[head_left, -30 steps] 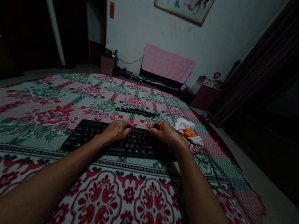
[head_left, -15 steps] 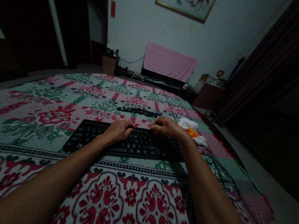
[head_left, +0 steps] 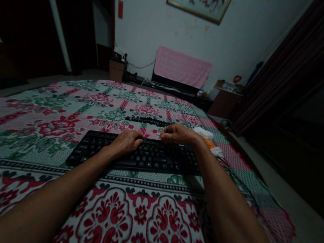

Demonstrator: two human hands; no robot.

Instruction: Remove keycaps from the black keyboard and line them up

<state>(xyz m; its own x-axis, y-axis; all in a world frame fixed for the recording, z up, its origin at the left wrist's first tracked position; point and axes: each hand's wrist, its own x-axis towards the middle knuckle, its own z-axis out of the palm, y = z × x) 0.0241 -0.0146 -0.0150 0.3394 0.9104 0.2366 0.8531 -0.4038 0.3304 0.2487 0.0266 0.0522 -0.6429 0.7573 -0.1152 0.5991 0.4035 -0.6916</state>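
A black keyboard lies across the patterned bedspread in front of me. My left hand rests over its upper left-middle part, thumb along the top, fingers curled over the far edge and hidden from view. Just above the keyboard's far edge, right of centre, hovers my right hand with fingers pinched together. Something small and dark may be between the fingertips, but I cannot make it out. Beyond both hands runs a row of small black pieces, seemingly loose keycaps, on the cloth.
A white cloth with an orange patch lies right of the keyboard, near dark cables. The bedspread covers the bed. Past its far edge stand a pink towel-draped screen and small cabinets.
My right hand has shifted slightly left, its fingers still pinched. My left hand stays on the keyboard. The whole view has drifted a little.
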